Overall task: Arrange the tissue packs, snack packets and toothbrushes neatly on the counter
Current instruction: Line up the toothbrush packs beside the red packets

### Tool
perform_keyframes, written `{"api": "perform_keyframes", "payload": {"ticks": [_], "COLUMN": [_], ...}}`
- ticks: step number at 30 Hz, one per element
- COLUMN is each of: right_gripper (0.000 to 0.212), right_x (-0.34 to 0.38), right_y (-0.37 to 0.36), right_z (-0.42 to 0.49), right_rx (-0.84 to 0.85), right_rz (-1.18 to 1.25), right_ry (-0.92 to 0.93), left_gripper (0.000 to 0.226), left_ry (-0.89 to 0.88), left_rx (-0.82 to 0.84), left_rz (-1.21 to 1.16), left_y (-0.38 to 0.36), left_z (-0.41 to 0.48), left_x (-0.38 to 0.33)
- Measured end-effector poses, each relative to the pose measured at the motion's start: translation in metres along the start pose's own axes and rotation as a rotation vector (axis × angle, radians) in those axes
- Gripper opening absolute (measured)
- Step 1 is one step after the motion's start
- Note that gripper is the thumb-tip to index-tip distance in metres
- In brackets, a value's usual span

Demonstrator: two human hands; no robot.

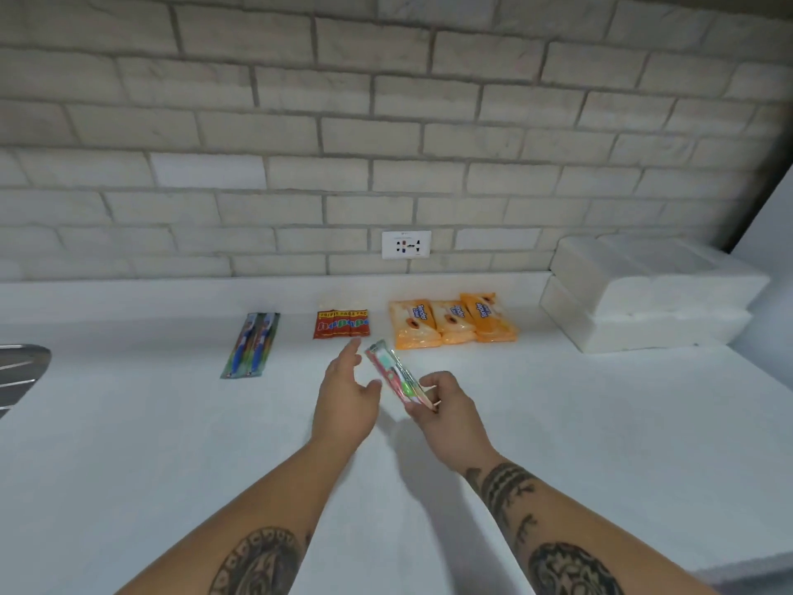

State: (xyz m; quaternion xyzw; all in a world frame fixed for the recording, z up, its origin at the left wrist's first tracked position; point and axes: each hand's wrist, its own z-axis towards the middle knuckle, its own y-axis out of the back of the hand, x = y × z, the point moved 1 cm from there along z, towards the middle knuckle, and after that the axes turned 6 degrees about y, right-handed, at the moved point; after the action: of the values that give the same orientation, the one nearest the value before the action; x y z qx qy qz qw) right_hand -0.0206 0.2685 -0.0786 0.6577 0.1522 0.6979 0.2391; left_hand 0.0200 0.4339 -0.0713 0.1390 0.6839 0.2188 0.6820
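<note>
Two stacked white packs (652, 294) sit at 2 o'clock from the hands on the white counter (150, 444), against the brick wall; three orange packets (450, 322) lie side by side at 12 o'clock from the right hand (446, 412), well apart from it; a pair of blue toothbrush packs (253, 343) lies at 10 o'clock from the left hand (347, 397); red snack packets (342, 325) lie at 12 o'clock, just beyond the left fingertips. The right hand pinches the lower end of a red toothbrush pack (392, 373), which slants off toward 11 o'clock above the counter; the left hand is spread wide, holding nothing, at 9 o'clock beside that pack, thumb near it.
</note>
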Motion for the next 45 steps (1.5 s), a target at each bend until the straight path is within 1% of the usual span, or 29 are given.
{"api": "perform_keyframes", "payload": {"ticks": [1, 2, 5, 8, 10, 13, 16, 18, 20, 23, 26, 29, 32, 35, 38, 40, 43, 45], "right_gripper": [0.029, 0.032, 0.023, 0.026, 0.032, 0.025, 0.018, 0.023, 0.032, 0.039, 0.044, 0.051, 0.053, 0.05, 0.039, 0.033, 0.029, 0.023], "right_x": [0.008, 0.014, 0.028, 0.031, 0.029, 0.027, 0.032, 0.037, 0.045, 0.05, 0.053, 0.054, 0.053, 0.057, 0.059, 0.058, 0.052, 0.05], "right_y": [-0.002, -0.004, -0.014, -0.022, -0.027, -0.036, -0.048, -0.058, -0.07, -0.089, -0.108, -0.13, -0.154, -0.175, -0.195, -0.21, -0.232, -0.245], "right_z": [0.001, 0.002, 0.003, 0.0, -0.004, -0.013, -0.015, -0.011, -0.007, 0.0, 0.007, 0.018, 0.034, 0.056, 0.084, 0.105, 0.133, 0.148], "right_rx": [-0.032, -0.057, -0.076, -0.042, 0.021, 0.118, 0.104, 0.114, 0.143, 0.17, 0.192, 0.225, 0.251, 0.247, 0.183, 0.144, 0.082, 0.074], "right_rz": [0.074, 0.126, 0.214, 0.269, 0.293, 0.304, 0.272, 0.324, 0.348, 0.294, 0.265, 0.258, 0.235, 0.239, 0.255, 0.258, 0.153, 0.078], "right_ry": [-0.012, -0.021, -0.016, -0.009, -0.011, 0.013, 0.018, -0.018, -0.042, -0.006, 0.016, -0.001, -0.024, -0.048, -0.101, -0.146, -0.196, -0.218], "left_gripper": [0.061, 0.056, 0.032, 0.016, 0.011, 0.017, 0.02, 0.026, 0.026, 0.028, 0.033, 0.036, 0.038, 0.038, 0.04, 0.037, 0.034, 0.034], "left_ry": [0.056, 0.11, 0.249, 0.298, 0.316, 0.335, 0.339, 0.335, 0.353, 0.394, 0.414, 0.444, 0.461, 0.434, 0.351, 0.283, 0.161, 0.111], "left_rx": [0.002, 0.037, 0.152, 0.121, 0.109, 0.083, 0.156, 0.2, 0.158, 0.111, 0.127, 0.148, 0.164, 0.164, 0.083, 0.012, -0.034, -0.021], "left_rz": [-0.075, -0.163, -0.369, -0.443, -0.476, -0.454, -0.419, -0.369, -0.343, -0.341, -0.337, -0.349, -0.344, -0.28, -0.035, 0.117, 0.286, 0.424], "left_y": [0.0, -0.001, -0.003, 0.004, 0.012, 0.026, 0.036, 0.039, 0.046, 0.059, 0.072, 0.082, 0.091, 0.1, 0.113, 0.122, 0.128, 0.13], "left_z": [-0.002, -0.003, -0.009, -0.011, -0.011, -0.009, -0.014, -0.016, -0.015, -0.005, 0.006, 0.021, 0.041, 0.067, 0.098, 0.12, 0.152, 0.169], "left_x": [-0.008, -0.015, -0.025, -0.025, -0.021, -0.012, -0.005, 0.001, 0.009, 0.022, 0.036, 0.055, 0.076, 0.094, 0.111, 0.126, 0.153, 0.168]}}
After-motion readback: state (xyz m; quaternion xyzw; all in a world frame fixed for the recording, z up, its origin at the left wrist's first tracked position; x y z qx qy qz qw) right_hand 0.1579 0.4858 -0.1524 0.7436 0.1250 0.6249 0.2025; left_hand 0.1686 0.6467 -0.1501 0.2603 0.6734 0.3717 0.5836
